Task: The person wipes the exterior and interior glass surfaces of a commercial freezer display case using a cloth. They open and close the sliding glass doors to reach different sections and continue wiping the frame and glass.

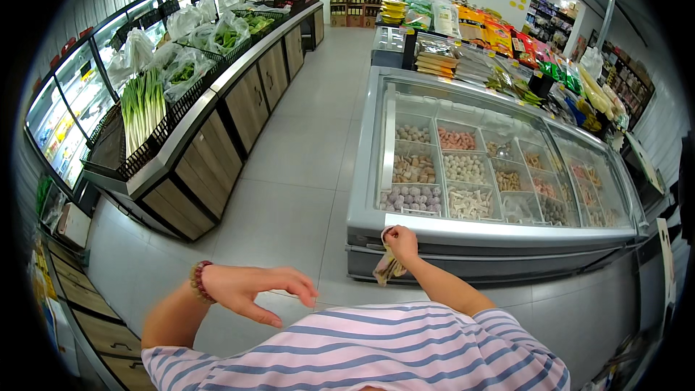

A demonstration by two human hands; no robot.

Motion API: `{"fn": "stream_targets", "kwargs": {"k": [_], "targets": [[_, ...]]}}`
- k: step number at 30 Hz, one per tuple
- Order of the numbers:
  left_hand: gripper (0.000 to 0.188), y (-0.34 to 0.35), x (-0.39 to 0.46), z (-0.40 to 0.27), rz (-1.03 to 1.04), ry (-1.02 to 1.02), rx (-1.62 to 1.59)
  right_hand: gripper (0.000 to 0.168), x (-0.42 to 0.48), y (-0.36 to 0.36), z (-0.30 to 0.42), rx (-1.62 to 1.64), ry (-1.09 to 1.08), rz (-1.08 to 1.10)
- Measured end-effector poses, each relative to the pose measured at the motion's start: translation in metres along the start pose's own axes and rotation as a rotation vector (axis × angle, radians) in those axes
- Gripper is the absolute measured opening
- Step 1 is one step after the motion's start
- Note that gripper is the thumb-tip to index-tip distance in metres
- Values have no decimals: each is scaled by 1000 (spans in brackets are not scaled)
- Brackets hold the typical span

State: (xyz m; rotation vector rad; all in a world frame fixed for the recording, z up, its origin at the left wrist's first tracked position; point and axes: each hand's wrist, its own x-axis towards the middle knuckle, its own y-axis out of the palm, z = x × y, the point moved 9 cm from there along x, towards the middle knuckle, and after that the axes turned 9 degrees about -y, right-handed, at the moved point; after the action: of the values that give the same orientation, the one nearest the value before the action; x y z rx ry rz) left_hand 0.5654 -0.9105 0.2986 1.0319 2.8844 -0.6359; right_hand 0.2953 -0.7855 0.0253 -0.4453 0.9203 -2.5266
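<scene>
My right hand [402,242] grips a crumpled, multicoloured cloth [389,268]. It is at the front rim of a glass-topped chest freezer [488,233], close to the near left corner, and the cloth hangs down over the freezer's grey front. Under the glass, divided compartments hold frozen pieces, among them purplish balls [411,199], white balls [465,168] and pink pieces [456,139]. My left hand [260,288], a bead bracelet [201,282] at its wrist, hovers above the floor with fingers apart. It holds nothing.
To the left runs a wood-panelled vegetable stand [198,179] with scallions [142,111] and bagged greens [187,73]. A tiled aisle [309,152] lies between stand and freezer. Packaged goods [483,27] line a shelf behind the freezer. Wooden drawers [108,331] stand at lower left.
</scene>
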Motion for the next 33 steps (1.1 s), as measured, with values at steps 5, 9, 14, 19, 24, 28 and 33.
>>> {"fn": "stream_targets", "kwargs": {"k": [5,9,14,19,24,28,33], "targets": [[33,17,-33,-1,142,-261,244,16,2,2,-1,22,-23,11],[36,44,-42,8,135,-418,297,17,7,2,-7,52,-23,65],[36,43,-45,-6,11,-352,429,23,17,-9,28,69,-60,285],[32,36,-42,-20,-131,-190,498,26,28,-42,101,-24,-513,221],[31,26,-47,-26,-210,-163,466,23,12,-50,170,345,-350,583],[26,22,-47,-26,-244,-145,477,20,-9,-49,195,514,-308,756],[19,27,-46,-34,-366,-87,645,19,-32,-57,221,519,-342,844]]}}
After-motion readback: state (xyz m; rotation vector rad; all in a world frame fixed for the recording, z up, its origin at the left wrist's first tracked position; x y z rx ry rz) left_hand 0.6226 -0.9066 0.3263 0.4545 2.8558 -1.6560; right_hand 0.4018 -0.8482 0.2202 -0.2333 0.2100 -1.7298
